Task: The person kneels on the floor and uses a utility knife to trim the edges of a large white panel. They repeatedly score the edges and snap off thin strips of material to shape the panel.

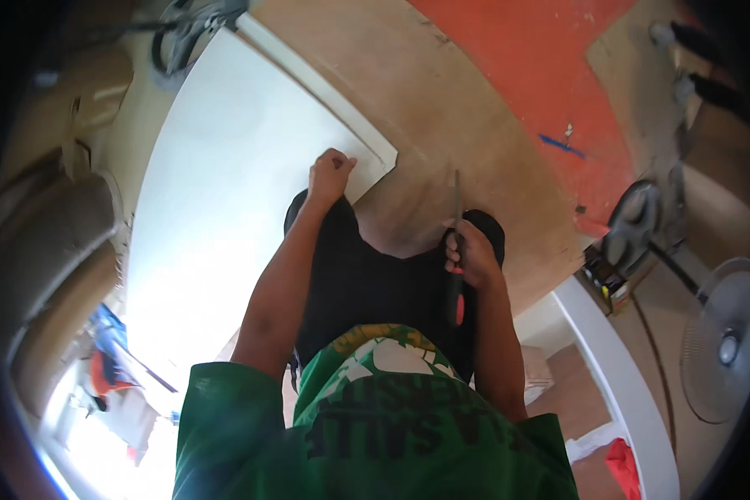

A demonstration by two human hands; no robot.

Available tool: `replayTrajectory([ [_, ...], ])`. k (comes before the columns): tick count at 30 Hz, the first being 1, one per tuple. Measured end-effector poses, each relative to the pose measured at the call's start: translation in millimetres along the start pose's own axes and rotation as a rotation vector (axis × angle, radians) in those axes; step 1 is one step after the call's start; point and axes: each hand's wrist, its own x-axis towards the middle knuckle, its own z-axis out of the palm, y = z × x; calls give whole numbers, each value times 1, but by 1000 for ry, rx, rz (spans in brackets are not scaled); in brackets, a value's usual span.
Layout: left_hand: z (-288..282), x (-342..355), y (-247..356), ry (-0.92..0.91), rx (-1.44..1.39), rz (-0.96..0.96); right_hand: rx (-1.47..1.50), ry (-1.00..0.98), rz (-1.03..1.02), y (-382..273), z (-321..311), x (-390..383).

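A large white panel (225,142) lies on the left, with a raised strip (317,87) along its far right edge. My left hand (332,173) is over the panel near its cut corner, fingers curled together. Whether anything small is pinched in them is hidden. In my right hand (475,254), above my right knee, is a tool with a red-and-black handle (456,302). Its long, narrow dark blade (457,193) points away from me, and its exact kind is unclear. The blade is apart from the panel.
Under the panel is a brown board (517,175), with an orange-red surface (550,75) beyond it. A blue strip-like object (561,146) lies there. A fan (727,350) stands at right, beside a white curved edge (621,367). Brown furniture (58,242) lines the left.
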Motion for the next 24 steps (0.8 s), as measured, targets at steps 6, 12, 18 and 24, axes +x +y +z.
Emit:
replayTrajectory([
  [6,-76,-49,-107,348,-171,-17,-771,249,-198,19,33,-88],
  [12,-72,-137,-233,429,93,-304,-779,327,-430,3,89,-155],
  [18,-48,-162,-248,286,-30,-555,-741,452,-769,-96,105,-188],
  [24,-62,-151,-244,203,-24,-591,-1110,379,-658,-130,73,-138],
])
